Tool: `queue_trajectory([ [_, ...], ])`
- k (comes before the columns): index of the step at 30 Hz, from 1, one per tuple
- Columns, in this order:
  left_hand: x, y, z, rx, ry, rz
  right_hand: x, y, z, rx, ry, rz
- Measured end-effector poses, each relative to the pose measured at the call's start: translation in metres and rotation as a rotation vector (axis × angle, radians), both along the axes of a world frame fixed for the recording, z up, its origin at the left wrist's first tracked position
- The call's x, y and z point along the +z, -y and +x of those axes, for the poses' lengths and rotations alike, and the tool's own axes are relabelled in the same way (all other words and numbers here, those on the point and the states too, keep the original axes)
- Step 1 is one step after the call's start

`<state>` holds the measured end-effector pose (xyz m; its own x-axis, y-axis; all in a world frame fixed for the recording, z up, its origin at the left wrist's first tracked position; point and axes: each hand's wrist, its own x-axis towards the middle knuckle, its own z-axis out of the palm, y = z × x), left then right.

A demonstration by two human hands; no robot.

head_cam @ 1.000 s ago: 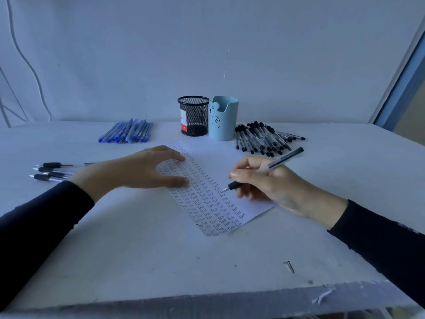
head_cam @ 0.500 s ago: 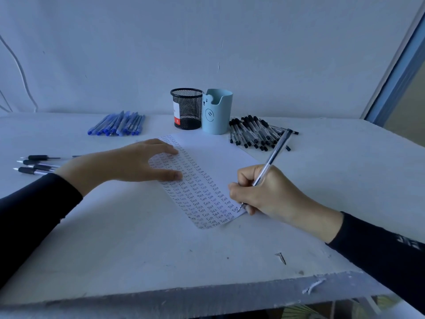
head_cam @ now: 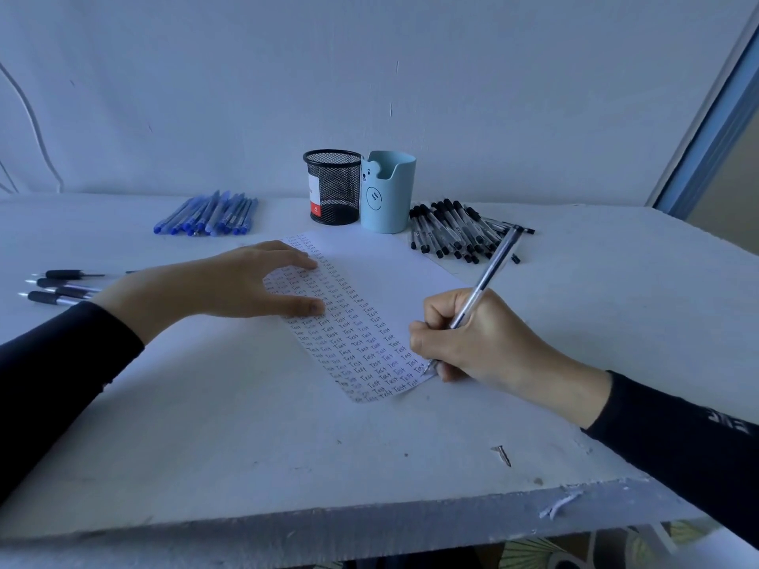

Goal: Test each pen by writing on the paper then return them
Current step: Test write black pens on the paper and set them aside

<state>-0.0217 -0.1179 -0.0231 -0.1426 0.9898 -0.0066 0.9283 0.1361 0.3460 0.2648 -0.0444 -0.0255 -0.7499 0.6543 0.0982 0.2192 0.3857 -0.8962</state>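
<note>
Paper [head_cam: 390,275] edge: pinning under flat, straight-fingered left grip [head_cam: 230,285]; pinching pen [head_cam: 493,260] in right grip [head_cam: 480,342], writing at near corner.

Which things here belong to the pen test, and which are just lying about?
Job: pen in right hand, writing; paper under left hand; black pens; blue pens; pens far left; mesh cup and blue cup, probably for returns.
Lying about: screw; torn scrap at table edge; wall cable.

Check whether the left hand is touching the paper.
Touching. The head view shows the left hand, fingers straight, resting on the paper.
</note>
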Motion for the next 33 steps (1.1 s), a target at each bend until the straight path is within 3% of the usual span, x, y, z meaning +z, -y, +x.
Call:
queue_trajectory([
  [33,-0.0006,0.0012,0.0004,-0.002,0.003,0.007,-0.0008,-0.0052,0.0014,-0.035,-0.015,0.028],
])
